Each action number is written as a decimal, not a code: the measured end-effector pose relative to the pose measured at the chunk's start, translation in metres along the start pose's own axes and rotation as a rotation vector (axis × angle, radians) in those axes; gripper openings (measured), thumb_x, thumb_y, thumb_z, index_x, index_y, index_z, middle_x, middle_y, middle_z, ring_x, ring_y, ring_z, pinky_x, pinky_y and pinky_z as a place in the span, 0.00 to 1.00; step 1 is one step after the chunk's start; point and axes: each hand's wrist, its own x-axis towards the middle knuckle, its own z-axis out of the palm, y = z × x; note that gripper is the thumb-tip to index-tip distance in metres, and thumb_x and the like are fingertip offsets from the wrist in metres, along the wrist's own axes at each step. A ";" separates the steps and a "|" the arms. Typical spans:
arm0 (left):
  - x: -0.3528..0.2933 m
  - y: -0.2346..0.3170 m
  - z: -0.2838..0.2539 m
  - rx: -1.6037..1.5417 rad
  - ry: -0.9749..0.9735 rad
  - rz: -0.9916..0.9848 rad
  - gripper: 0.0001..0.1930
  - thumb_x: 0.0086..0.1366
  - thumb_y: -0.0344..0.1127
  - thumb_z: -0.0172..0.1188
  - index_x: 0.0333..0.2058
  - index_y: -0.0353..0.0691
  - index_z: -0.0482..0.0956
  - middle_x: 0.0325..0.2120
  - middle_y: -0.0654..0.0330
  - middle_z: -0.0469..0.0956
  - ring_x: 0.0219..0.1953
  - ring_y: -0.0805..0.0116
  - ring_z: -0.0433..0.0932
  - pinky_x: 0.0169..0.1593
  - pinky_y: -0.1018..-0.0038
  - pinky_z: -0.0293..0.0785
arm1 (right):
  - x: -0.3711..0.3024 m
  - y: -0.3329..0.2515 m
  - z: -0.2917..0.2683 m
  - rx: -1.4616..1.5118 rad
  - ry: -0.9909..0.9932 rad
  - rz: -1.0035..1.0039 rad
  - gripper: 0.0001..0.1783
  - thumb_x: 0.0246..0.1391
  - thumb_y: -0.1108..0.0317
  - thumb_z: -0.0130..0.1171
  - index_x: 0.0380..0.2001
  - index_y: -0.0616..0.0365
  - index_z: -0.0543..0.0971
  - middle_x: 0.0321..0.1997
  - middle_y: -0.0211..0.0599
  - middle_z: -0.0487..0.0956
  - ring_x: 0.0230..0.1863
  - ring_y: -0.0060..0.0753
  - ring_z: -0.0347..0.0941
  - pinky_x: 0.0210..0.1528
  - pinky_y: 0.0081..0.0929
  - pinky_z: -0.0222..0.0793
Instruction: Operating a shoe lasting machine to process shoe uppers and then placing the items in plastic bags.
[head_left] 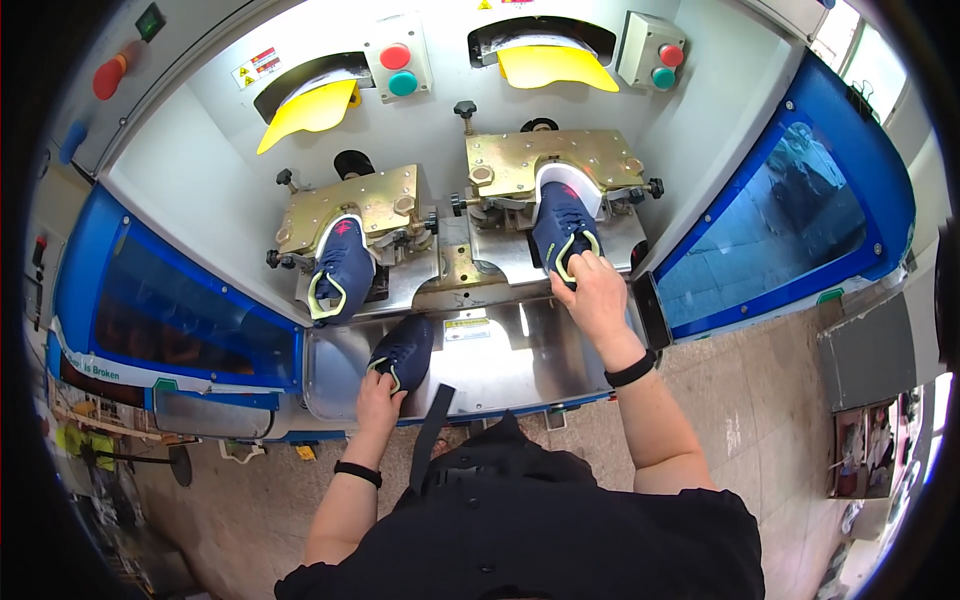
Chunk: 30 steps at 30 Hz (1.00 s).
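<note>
My left hand (379, 402) grips a dark navy sneaker (408, 350) by its lime-edged collar, above the metal tray at the machine's front. My right hand (594, 300) is closed on the collar of another navy sneaker (561, 217), whose toe sits in the white-lined notch of the right brass clamp (510, 160). A third navy sneaker (343, 265) with a pink mark rests toe-in at the left brass clamp (388, 198), untouched by either hand. The fingertips inside the collars are partly hidden.
Yellow flaps (310, 118) hang from slots in the back wall, beside button boxes (398, 68) with red and green buttons. Blue-framed windowed panels (785, 215) flank both sides. The shiny metal tray (500, 375) runs along the front edge. A grey cabinet (868, 345) stands at right.
</note>
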 end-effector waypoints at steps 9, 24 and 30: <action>-0.001 0.000 0.002 -0.024 0.012 0.003 0.13 0.47 0.35 0.69 0.30 0.41 0.76 0.34 0.53 0.73 0.40 0.50 0.74 0.42 0.57 0.73 | -0.007 0.001 -0.002 -0.047 -0.042 0.076 0.17 0.51 0.52 0.62 0.27 0.55 0.74 0.29 0.41 0.74 0.34 0.47 0.73 0.35 0.40 0.68; -0.080 0.041 -0.025 0.052 0.395 -0.093 0.11 0.47 0.38 0.66 0.30 0.45 0.76 0.32 0.61 0.76 0.41 0.60 0.76 0.41 0.63 0.72 | -0.059 -0.152 0.047 0.631 -0.142 -0.671 0.15 0.57 0.65 0.61 0.42 0.61 0.71 0.49 0.51 0.68 0.52 0.54 0.65 0.52 0.49 0.64; -0.140 0.044 -0.050 -0.114 0.363 -0.336 0.15 0.46 0.36 0.68 0.31 0.42 0.73 0.31 0.57 0.76 0.40 0.54 0.76 0.39 0.60 0.71 | -0.052 -0.176 0.109 0.982 -0.480 -0.303 0.19 0.61 0.64 0.57 0.51 0.65 0.70 0.46 0.54 0.72 0.45 0.49 0.71 0.47 0.40 0.69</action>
